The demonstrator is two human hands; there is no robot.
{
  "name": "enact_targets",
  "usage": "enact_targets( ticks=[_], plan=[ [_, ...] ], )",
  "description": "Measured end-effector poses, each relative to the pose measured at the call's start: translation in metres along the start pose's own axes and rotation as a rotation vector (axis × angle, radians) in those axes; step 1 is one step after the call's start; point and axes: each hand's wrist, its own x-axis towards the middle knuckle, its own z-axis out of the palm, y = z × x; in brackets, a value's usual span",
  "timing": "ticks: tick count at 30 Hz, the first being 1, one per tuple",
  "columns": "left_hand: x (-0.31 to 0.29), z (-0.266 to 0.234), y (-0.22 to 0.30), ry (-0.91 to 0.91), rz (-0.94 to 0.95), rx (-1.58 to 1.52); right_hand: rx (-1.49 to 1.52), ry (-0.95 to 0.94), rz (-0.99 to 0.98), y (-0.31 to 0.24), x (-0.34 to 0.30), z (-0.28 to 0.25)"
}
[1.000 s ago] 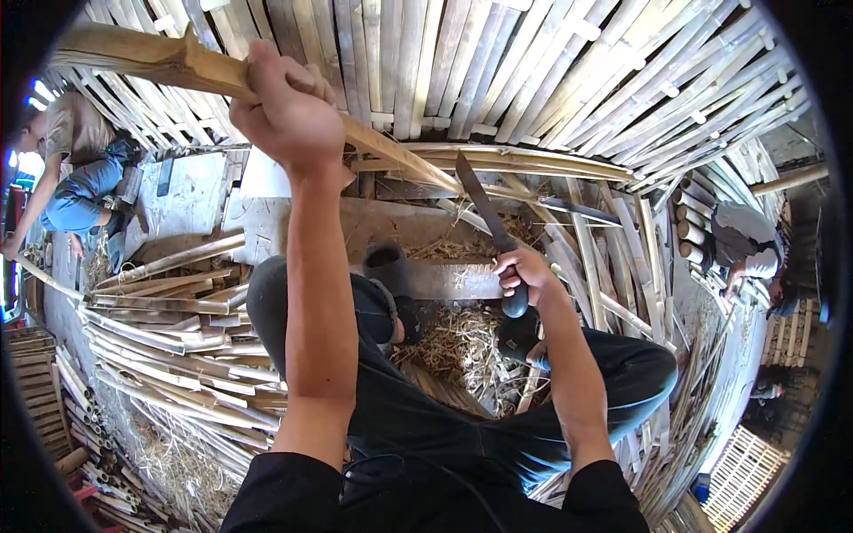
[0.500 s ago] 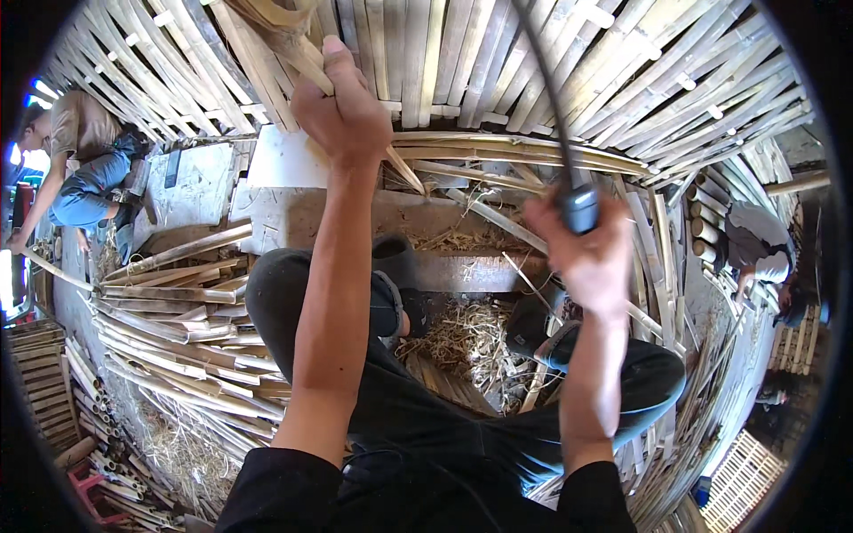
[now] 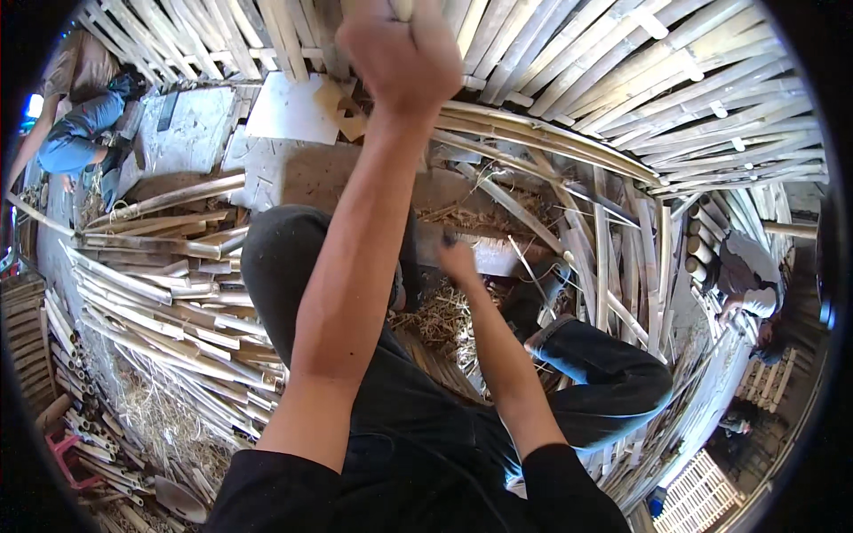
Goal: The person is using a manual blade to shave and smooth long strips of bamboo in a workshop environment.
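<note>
Near the top edge, my left hand (image 3: 404,62) is closed, smeared by motion, its wrist and forearm stretched away from me. A pale bamboo strip (image 3: 402,9) shows between its fingers, the rest hidden or out of view. My right hand (image 3: 458,262) is low, between my knees, above a wooden block (image 3: 493,256). Its fingers wrap the dark handle (image 3: 449,238) of a long knife; the blade cannot be made out now. Bamboo shavings (image 3: 444,324) lie under and around the block.
A slatted bamboo panel (image 3: 613,80) fills the far side. Split bamboo (image 3: 178,320) is piled at my left, more strips (image 3: 622,266) at my right. A pale board (image 3: 293,107) lies far left. Co-workers (image 3: 84,107) crouch at left and right. A red stool (image 3: 67,462) stands lower left.
My right hand has swung down and left from its raised place at the right, knife with it. My left hand has moved up and to the right. The view has shifted slightly.
</note>
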Motion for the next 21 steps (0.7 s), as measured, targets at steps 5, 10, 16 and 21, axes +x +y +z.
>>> enact_targets(
  ticks=[5, 10, 16, 21],
  plan=[
    [0.002, -0.005, -0.012, 0.079, 0.255, 0.009, -0.039, 0.098, 0.197, 0.011, 0.019, 0.024],
    [0.000, -0.005, -0.010, -0.055, -0.029, -0.105, 1.438, -0.945, 0.709, 0.011, 0.042, -0.052],
    [-0.011, -0.003, -0.002, -0.052, -0.064, -0.099, 1.043, -0.275, 0.488, -0.015, 0.021, -0.080],
    [0.001, -0.023, -0.015, -0.010, -0.114, -0.107, 0.227, 0.357, -0.294, -0.141, -0.031, -0.187]
  ],
)
